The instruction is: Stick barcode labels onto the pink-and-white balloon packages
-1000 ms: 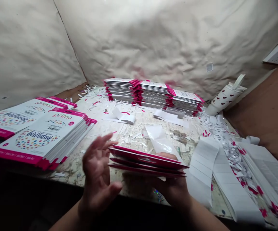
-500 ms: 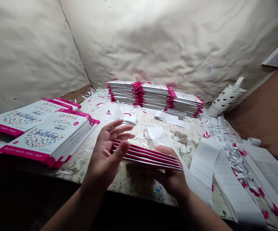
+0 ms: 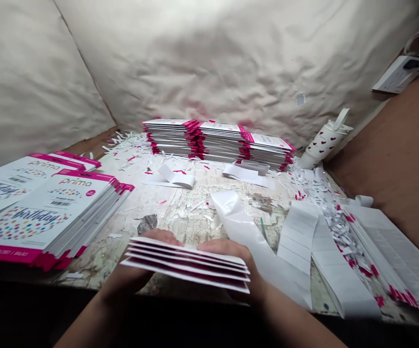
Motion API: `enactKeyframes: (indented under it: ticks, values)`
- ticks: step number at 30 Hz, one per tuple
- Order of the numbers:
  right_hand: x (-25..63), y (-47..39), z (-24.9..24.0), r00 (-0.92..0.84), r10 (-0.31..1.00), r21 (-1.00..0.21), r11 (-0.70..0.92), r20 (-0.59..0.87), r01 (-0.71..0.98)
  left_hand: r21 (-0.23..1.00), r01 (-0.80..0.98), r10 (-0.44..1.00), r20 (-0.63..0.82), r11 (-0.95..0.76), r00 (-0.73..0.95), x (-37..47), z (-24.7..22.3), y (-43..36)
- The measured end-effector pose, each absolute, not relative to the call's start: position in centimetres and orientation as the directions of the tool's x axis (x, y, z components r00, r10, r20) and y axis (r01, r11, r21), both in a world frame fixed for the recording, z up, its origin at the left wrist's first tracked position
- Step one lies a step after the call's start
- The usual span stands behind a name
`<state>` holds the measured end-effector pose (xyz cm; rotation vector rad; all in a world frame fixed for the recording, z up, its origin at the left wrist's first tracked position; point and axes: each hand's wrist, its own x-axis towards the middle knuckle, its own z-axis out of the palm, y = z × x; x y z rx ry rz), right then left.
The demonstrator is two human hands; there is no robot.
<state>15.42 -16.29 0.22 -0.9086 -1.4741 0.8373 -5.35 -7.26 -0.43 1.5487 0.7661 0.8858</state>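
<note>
A small stack of white and pink balloon packets (image 3: 187,266) is held level over the table's front edge, edges fanned slightly apart and facing me. My left hand (image 3: 147,246) grips its left end and my right hand (image 3: 238,256) its right end; fingers of both are partly hidden behind and under the packets. Left of my hands lies a pile of packets (image 3: 60,212) printed "prima" and "birthday" with coloured dots. Just beyond my left hand is a crumpled grey scrap (image 3: 147,224). A strip of white backing paper (image 3: 246,232) runs beside my right hand.
Three tall stacks of packets (image 3: 216,142) stand at the back wall. A heart-patterned tumbler (image 3: 323,145) is at the back right, below a power socket (image 3: 400,74). More packets (image 3: 394,256) and paper shreds (image 3: 347,241) lie along the right side.
My left hand, open beside the stack before, has closed on its left end. The packets came lower and nearer, turned so their white edges face me. The view shifted slightly right.
</note>
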Motion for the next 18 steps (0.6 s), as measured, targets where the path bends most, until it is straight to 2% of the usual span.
enactKeyframes:
  ticks: [2, 4, 6, 8, 10, 13, 15, 18]
  values:
    - [14.9, -16.8, 0.1, -0.025, 0.894, -0.888, 0.446, 0.447, 0.110, 0.978, 0.031, 0.848, 0.161, -0.205, 0.504, -5.8, -0.4, -7.5]
    - [15.6, -17.3, -0.4, 0.013, 0.897, -0.889, 0.436, 0.442, 0.137, 0.958, 0.135, 0.840, 0.148, -0.252, 0.522, -5.9, 0.0, -7.4]
    - [18.3, -17.6, -1.0, 0.142, 0.897, -0.898, 0.384, 0.418, 0.213, 0.913, 0.272, 0.844, 0.126, -0.304, 0.521, -5.8, 0.6, -6.6]
    - [23.3, -17.5, -1.4, 0.401, 0.839, -0.900, 0.212, 0.367, 0.380, 0.841, 0.426, 0.874, 0.105, -0.332, 0.474, -5.9, 1.3, -4.7]
    - [29.4, -17.0, -1.2, 0.599, 0.704, -0.836, -0.012, 0.382, 0.548, 0.737, 0.602, 0.921, 0.072, -0.308, 0.384, -6.0, 1.9, -1.8]
    - [36.0, -16.2, 1.0, 0.659, 0.514, -0.651, -0.232, 0.549, 0.723, 0.602, 0.779, 0.983, 0.065, -0.177, 0.173, -5.7, 1.9, 3.6]
    - [36.8, -16.5, 3.3, 0.657, 0.402, -0.620, -0.238, 0.638, 0.748, 0.598, 0.796, 0.994, 0.097, -0.099, 0.050, -4.8, 1.4, 7.1]
    - [33.8, -17.7, 5.9, 0.736, 0.335, -0.746, -0.124, 0.589, 0.654, 0.646, 0.762, 0.997, 0.077, -0.041, -0.012, -2.7, 0.1, 11.0]
